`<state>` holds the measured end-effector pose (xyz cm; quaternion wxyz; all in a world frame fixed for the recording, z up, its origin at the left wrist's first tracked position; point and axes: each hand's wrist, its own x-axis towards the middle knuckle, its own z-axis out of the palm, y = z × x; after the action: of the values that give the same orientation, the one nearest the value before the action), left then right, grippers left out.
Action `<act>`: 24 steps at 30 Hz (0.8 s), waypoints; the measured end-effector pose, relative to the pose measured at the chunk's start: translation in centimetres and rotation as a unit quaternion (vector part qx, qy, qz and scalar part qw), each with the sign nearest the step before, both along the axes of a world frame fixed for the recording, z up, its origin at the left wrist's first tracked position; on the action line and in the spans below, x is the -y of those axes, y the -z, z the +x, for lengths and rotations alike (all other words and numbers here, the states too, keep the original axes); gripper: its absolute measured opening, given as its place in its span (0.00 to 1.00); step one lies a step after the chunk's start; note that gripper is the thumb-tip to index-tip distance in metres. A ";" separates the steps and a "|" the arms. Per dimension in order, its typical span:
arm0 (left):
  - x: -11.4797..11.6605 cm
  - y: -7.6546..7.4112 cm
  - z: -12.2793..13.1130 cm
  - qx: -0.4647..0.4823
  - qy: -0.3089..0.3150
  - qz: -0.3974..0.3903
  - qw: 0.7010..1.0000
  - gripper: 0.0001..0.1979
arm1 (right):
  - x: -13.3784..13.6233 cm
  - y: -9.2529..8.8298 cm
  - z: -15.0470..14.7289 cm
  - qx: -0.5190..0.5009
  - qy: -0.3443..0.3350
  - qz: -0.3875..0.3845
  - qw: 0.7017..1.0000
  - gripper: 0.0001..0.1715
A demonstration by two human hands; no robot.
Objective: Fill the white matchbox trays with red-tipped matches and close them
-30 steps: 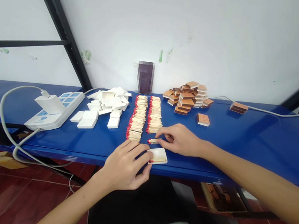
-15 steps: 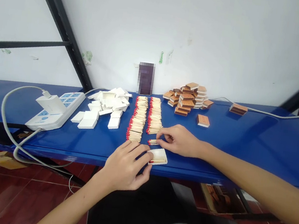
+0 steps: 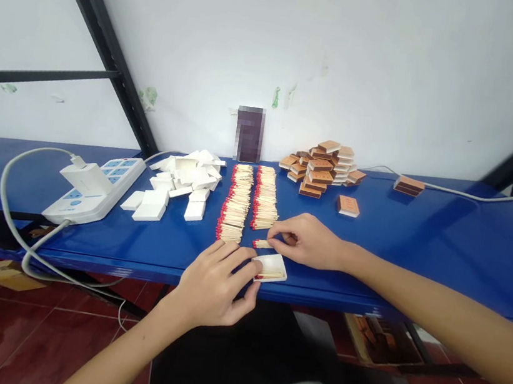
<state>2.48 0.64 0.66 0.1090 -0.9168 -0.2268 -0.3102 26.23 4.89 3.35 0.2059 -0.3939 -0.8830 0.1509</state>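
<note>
In the head view, the left hand [image 3: 220, 282] steadied a white tray [image 3: 278, 261] at the front edge of the blue desk [image 3: 442, 248]. Its fingers were bent over the tray's left end, with the thumb near the front corner, so the hand was nearly closed on it. The tray lay with its open side up, and a few matches [image 3: 272, 276] rested along its near wall, red heads to the left.

The right hand [image 3: 309, 240] was just beyond the tray, thumb and forefinger nearly together on the plain ends of a small bunch of matches [image 3: 260, 243]; how firm the pinch was could not be told. The bunch lay in front of the right match row [image 3: 265, 199], with the left match row [image 3: 237, 202] alongside.

A light, even pinch on the plain ends would probably have served best, as hard squeezing could fan the sticks. Keeping the heads pointing left would match those in the tray. The left hand needed only gentle pressure, since thin walls might bend, and its fingertips were best kept off the open middle.

White trays [image 3: 187, 173] lay heaped to the left, and brown matchboxes [image 3: 320, 172] were piled to the right.
</note>
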 end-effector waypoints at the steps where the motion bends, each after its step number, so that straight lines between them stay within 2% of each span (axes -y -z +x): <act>1: 0.0 0.0 0.0 0.000 0.000 0.000 1.000 0.09 | 0.0 0.0 0.0 0.000 0.000 -0.001 1.000 0.08; 24: 0.0 0.3 -0.1 -0.002 0.005 -0.007 1.000 0.09 | -0.5 0.3 -0.2 0.012 0.023 0.013 1.000 0.08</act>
<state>2.38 0.68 0.37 0.1014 -0.9194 -0.2242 -0.3070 26.02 5.34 3.03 0.2042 -0.4135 -0.8777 0.1302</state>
